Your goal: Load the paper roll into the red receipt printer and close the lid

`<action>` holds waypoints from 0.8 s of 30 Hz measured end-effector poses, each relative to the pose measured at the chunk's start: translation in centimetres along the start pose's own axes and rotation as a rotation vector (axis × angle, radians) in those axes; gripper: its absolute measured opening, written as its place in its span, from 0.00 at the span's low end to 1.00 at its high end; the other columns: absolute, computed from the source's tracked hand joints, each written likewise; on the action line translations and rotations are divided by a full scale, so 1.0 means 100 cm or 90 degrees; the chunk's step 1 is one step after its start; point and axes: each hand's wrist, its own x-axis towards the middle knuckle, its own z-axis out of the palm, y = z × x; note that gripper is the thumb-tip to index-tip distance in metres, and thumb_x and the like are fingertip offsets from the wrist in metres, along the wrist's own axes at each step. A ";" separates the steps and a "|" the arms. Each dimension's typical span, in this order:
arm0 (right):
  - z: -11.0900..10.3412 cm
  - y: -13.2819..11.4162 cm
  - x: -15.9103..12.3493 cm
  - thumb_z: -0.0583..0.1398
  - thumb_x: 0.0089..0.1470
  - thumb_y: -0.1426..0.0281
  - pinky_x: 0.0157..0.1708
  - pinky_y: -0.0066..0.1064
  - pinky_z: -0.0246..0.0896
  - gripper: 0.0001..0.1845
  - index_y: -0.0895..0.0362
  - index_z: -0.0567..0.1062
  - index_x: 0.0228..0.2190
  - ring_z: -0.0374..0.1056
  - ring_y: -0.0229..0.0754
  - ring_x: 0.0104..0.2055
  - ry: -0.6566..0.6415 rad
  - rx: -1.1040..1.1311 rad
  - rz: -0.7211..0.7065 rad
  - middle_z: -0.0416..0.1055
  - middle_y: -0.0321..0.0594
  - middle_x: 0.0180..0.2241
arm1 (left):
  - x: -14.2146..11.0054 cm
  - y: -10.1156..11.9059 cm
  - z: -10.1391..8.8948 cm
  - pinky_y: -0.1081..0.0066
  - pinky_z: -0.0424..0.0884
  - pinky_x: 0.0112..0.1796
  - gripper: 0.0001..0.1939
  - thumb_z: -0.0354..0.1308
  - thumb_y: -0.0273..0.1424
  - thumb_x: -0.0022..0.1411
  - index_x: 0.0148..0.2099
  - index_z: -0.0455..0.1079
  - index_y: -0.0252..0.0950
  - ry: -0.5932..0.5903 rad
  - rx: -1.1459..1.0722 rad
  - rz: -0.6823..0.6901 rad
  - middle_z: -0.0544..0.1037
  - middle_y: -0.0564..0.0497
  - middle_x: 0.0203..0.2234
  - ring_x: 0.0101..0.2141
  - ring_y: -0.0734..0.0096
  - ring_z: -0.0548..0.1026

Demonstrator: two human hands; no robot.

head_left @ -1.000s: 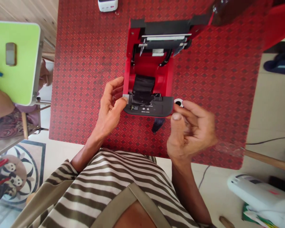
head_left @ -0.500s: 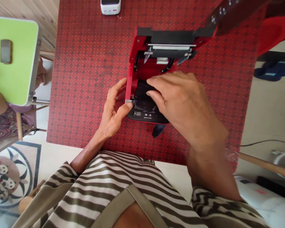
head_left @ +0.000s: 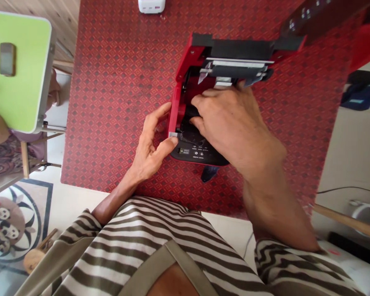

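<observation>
A red patterned surface (head_left: 120, 82) carries the work, with a green-topped table (head_left: 24, 61) well apart on the person's left. On the red surface stands a red-and-black printer (head_left: 214, 157), its lid raised at the far side and its front panel facing the person.

The right hand (head_left: 237, 123) reaches into the open bay, its back hiding much of the inside; thumb and forefinger bend toward the black film, but whether its grip is closed on anything cannot be told. The left hand (head_left: 151, 148) has a light grip on the printer's front left corner, thumb on top and fingers against the side wall.

Above the right hand, the lid's dark roller (head_left: 228, 72) hangs close to the knuckles. Should the lid drop, it could pinch them. The black film (head_left: 193, 132) lies in the bay, partly covered by the fingers; an uneven pull could crease, skew or tear it. Smallest is the grey corner tab (head_left: 173, 135) by the left thumb: if that thumb slips or presses too lightly, a tug from the right hand could twist the printer.
</observation>
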 end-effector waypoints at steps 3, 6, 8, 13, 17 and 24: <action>0.000 0.002 -0.002 0.62 0.82 0.67 0.76 0.72 0.76 0.14 0.44 0.90 0.50 0.86 0.71 0.62 0.019 0.021 -0.018 0.93 0.50 0.51 | 0.000 -0.002 -0.001 0.33 0.74 0.84 0.45 0.72 0.63 0.85 0.92 0.65 0.60 0.007 -0.009 -0.008 0.74 0.44 0.89 0.86 0.30 0.74; 0.000 0.008 -0.003 0.64 0.78 0.70 0.72 0.66 0.81 0.12 0.45 0.89 0.48 0.86 0.68 0.60 0.051 0.011 -0.027 0.92 0.49 0.49 | 0.001 -0.002 -0.001 0.32 0.76 0.83 0.44 0.71 0.64 0.85 0.92 0.65 0.60 0.004 -0.004 -0.009 0.74 0.45 0.88 0.85 0.30 0.75; -0.002 0.012 -0.004 0.65 0.74 0.73 0.67 0.61 0.84 0.10 0.48 0.87 0.45 0.87 0.67 0.59 0.050 -0.003 -0.048 0.91 0.50 0.49 | 0.001 -0.002 -0.001 0.33 0.78 0.82 0.45 0.71 0.65 0.85 0.92 0.65 0.60 0.001 0.003 -0.003 0.74 0.45 0.88 0.85 0.30 0.75; -0.015 0.012 -0.013 0.65 0.74 0.72 0.57 0.56 0.86 0.07 0.50 0.86 0.46 0.89 0.66 0.54 0.016 0.001 -0.071 0.91 0.51 0.49 | 0.002 -0.001 -0.002 0.34 0.81 0.80 0.45 0.68 0.67 0.86 0.92 0.63 0.60 -0.006 0.017 -0.005 0.74 0.44 0.89 0.85 0.29 0.76; -0.035 0.008 -0.038 0.70 0.74 0.72 0.59 0.60 0.87 0.07 0.51 0.90 0.48 0.92 0.69 0.55 0.100 0.052 -0.053 0.93 0.50 0.48 | 0.003 -0.002 -0.004 0.34 0.82 0.79 0.44 0.67 0.66 0.87 0.92 0.64 0.60 -0.009 0.012 0.000 0.74 0.44 0.89 0.85 0.29 0.76; -0.021 0.070 -0.076 0.82 0.65 0.62 0.49 0.52 0.88 0.12 0.43 0.94 0.50 0.92 0.56 0.47 0.401 0.381 0.068 0.96 0.40 0.47 | 0.006 -0.004 -0.006 0.39 0.86 0.76 0.41 0.70 0.62 0.87 0.91 0.66 0.60 0.000 0.020 0.029 0.78 0.45 0.86 0.83 0.33 0.79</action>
